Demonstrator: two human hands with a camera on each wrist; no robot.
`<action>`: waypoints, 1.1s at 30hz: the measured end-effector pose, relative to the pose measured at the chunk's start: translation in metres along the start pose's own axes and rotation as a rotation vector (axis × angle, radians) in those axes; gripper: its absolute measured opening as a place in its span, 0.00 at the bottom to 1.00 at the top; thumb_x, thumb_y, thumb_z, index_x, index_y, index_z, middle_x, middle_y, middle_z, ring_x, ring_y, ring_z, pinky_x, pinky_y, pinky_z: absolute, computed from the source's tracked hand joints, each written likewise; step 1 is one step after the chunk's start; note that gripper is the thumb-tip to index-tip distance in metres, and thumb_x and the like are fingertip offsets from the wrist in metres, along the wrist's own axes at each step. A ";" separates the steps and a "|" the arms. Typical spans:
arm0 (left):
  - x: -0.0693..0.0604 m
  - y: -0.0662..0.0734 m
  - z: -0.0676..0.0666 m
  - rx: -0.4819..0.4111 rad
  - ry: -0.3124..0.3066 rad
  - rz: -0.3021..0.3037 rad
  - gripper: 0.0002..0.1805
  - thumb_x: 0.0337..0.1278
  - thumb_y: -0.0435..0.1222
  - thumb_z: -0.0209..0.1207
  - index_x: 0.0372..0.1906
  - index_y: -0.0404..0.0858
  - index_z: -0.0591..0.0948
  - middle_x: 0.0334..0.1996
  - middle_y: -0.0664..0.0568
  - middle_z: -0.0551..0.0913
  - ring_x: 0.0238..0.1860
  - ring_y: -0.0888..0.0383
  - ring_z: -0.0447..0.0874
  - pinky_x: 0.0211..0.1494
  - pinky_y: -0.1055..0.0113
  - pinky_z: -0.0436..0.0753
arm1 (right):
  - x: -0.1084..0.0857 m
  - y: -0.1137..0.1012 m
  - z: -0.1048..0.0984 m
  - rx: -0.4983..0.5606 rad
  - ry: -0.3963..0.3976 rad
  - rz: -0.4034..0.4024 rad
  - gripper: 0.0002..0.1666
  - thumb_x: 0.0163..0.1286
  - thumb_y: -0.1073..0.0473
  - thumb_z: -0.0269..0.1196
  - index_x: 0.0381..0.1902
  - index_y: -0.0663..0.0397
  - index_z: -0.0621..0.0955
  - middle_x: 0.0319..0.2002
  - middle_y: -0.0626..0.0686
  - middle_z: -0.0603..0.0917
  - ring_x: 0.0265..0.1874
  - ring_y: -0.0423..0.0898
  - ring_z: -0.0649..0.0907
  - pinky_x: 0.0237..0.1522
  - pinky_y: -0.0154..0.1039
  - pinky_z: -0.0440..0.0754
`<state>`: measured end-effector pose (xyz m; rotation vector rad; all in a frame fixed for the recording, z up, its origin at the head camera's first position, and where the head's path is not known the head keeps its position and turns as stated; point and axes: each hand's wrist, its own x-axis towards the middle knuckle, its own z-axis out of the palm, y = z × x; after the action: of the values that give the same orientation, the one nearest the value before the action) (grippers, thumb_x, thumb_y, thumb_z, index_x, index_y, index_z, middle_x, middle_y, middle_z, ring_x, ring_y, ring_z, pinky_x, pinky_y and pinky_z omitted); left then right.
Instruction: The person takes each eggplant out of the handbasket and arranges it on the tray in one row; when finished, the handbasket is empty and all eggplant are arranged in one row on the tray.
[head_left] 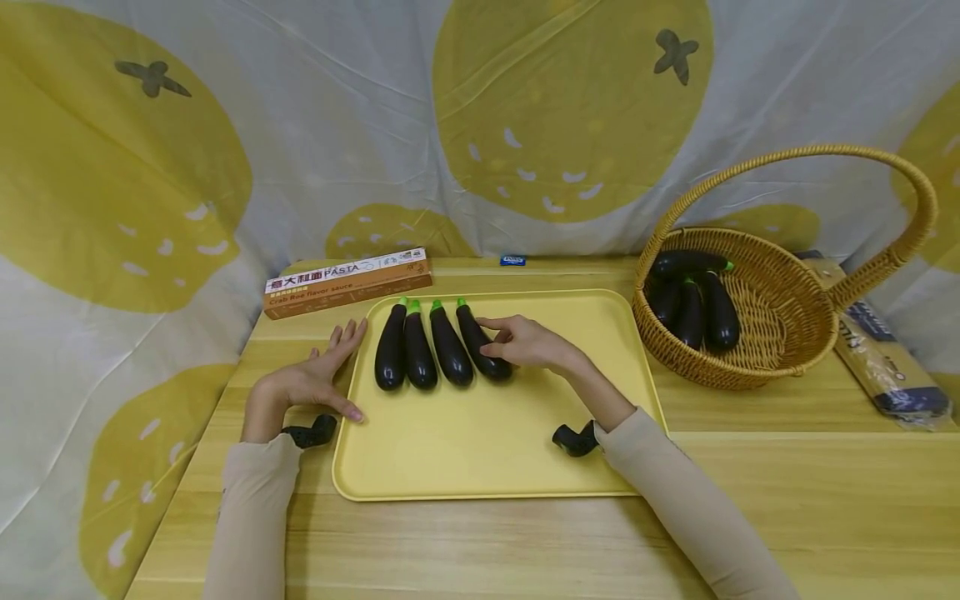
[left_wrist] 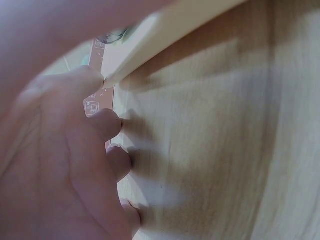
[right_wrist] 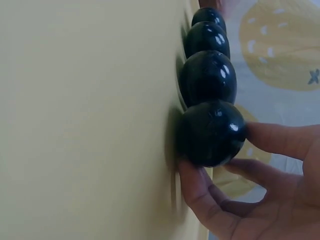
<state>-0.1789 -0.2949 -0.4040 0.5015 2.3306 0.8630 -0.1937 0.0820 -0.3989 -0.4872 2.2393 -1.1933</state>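
Several dark eggplants with green stem ends lie side by side on the left part of a yellow tray (head_left: 480, 450). My right hand (head_left: 528, 342) grips the rightmost eggplant (head_left: 480, 343), thumb on one side and fingers on the other; the right wrist view shows this eggplant (right_wrist: 212, 134) between thumb and fingers of the hand (right_wrist: 270, 200). At the tray's left edge my left hand (head_left: 311, 379) is spread, its fingers straight. In the left wrist view the fingertips of that hand (left_wrist: 65, 150) are at the tray edge and the wooden table.
A wicker basket (head_left: 750, 379) at the right holds more eggplants (head_left: 720, 312). Beside it lies a plastic-wrapped package (head_left: 885, 367). Behind the tray are a pasta box (head_left: 348, 283) and a small blue packet (head_left: 512, 261). A patterned cloth (head_left: 360, 125) hangs behind the table.
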 end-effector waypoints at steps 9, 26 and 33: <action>0.001 0.000 0.000 -0.009 -0.003 0.003 0.84 0.37 0.46 0.84 0.84 0.43 0.28 0.81 0.34 0.18 0.80 0.32 0.11 0.75 0.23 0.25 | -0.001 -0.003 0.001 0.017 0.006 0.004 0.36 0.79 0.54 0.59 0.81 0.49 0.64 0.45 0.59 0.85 0.20 0.41 0.71 0.25 0.33 0.69; 0.000 -0.001 -0.001 0.005 -0.005 0.006 0.83 0.37 0.45 0.83 0.84 0.42 0.28 0.80 0.33 0.17 0.79 0.31 0.10 0.74 0.23 0.24 | -0.009 0.002 -0.010 0.010 0.003 -0.040 0.38 0.80 0.54 0.58 0.82 0.52 0.61 0.49 0.60 0.85 0.32 0.48 0.80 0.32 0.35 0.75; 0.000 0.000 0.000 -0.001 -0.006 0.012 0.83 0.37 0.46 0.83 0.83 0.42 0.28 0.80 0.33 0.17 0.79 0.31 0.10 0.74 0.23 0.25 | -0.011 0.007 -0.012 0.043 -0.020 -0.060 0.39 0.78 0.56 0.61 0.81 0.55 0.62 0.49 0.62 0.85 0.36 0.49 0.82 0.39 0.39 0.82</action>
<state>-0.1789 -0.2946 -0.4037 0.5177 2.3239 0.8672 -0.1925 0.0997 -0.3962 -0.5501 2.1914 -1.2590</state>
